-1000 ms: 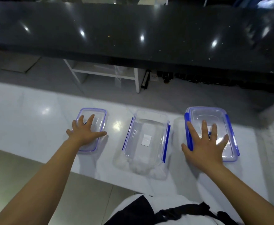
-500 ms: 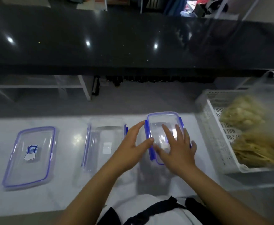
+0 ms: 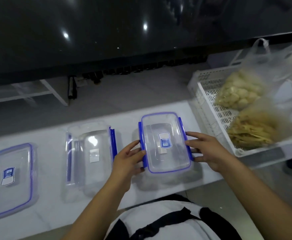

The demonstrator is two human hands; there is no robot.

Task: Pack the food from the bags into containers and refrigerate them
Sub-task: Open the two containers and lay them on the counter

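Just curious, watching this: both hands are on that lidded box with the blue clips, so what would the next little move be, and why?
Probably unclipping and lifting off the lid. The left hand and right hand grip the side clips of the closed container, while the food bags wait unpacked in the white basket.

Both hands, left (image 3: 127,160) and right (image 3: 209,151), now at the lidded container's (image 3: 166,142) blue side clips.

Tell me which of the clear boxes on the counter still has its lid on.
The right-hand container, held between the left hand and right hand, beside the white basket. Its blue-rimmed lid is on; the middle container is open, its lid lying at far left.
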